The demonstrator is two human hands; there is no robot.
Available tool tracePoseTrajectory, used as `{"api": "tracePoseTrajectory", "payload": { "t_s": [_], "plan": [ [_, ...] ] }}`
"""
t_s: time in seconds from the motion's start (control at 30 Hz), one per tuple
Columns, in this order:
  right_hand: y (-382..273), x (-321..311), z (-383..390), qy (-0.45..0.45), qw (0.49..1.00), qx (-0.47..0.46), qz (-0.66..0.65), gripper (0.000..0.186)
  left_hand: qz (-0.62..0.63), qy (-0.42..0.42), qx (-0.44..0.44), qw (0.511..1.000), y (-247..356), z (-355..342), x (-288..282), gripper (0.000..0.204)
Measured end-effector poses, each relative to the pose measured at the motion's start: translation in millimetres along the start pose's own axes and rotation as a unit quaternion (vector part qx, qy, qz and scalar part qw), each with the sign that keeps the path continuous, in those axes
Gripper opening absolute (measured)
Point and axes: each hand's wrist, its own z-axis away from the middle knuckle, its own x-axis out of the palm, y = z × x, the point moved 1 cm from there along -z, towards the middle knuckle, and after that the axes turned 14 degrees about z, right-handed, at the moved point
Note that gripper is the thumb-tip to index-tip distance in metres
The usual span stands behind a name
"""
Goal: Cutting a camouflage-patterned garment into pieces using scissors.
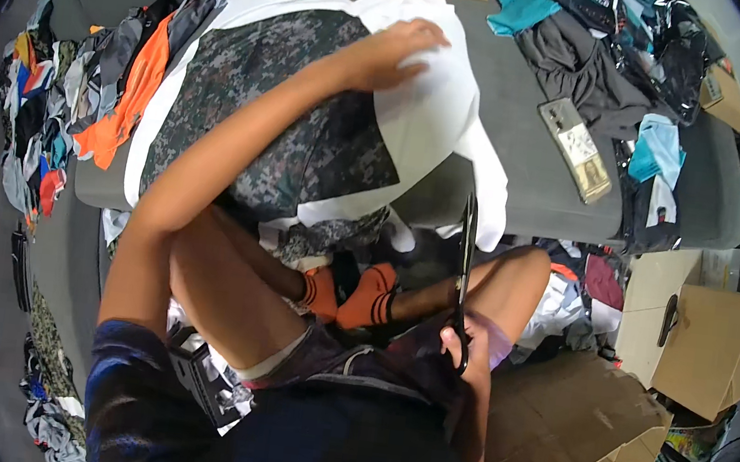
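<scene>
My left hand [391,58] rests on white fabric [430,118], fingers slightly bent and apart, near its upper right. The fabric lies on the grey cushioned seat with a dark digital-camouflage piece [259,79] over much of it, partly hidden by my left arm. My right hand [471,345] grips black scissors [465,252] by the handles near my right thigh, blades pointing up toward the fabric's right edge.
The grey seat [540,197] also holds cloth scraps [134,87] at left, with a phone [574,150], grey garment [575,62] and bagged items [660,54] at right. More scraps [565,301] lie below. Cardboard boxes [699,336] stand at right.
</scene>
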Motion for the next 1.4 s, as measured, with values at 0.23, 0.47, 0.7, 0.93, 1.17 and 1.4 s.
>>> {"api": "tracePoseTrajectory", "payload": {
  "t_s": [0.23,0.47,0.7,0.93,1.17,1.4],
  "plan": [
    [-16,5,-19,-0.059,0.996,-0.013,0.065,0.019,-0.009,-0.122,-0.011,0.992,81,76,32,0.049],
    [-9,26,-49,-0.06,0.988,-0.072,0.124,0.024,-0.029,-0.102,-0.01,0.994,80,94,32,0.061],
    [-21,33,-47,-0.047,0.991,-0.045,0.113,0.027,-0.005,-0.135,-0.024,0.99,70,85,14,0.074],
    [-31,37,-44,-0.05,0.989,-0.03,0.136,0.027,-0.003,-0.155,-0.02,0.988,59,84,45,0.085],
    [-39,45,-48,-0.017,0.986,-0.036,0.159,0.033,-0.001,-0.13,-0.025,0.991,52,83,50,0.091],
    [-44,53,-47,-0.015,0.994,-0.01,0.109,0.024,-0.026,-0.127,-0.005,0.992,49,84,49,0.095]
  ]
}}
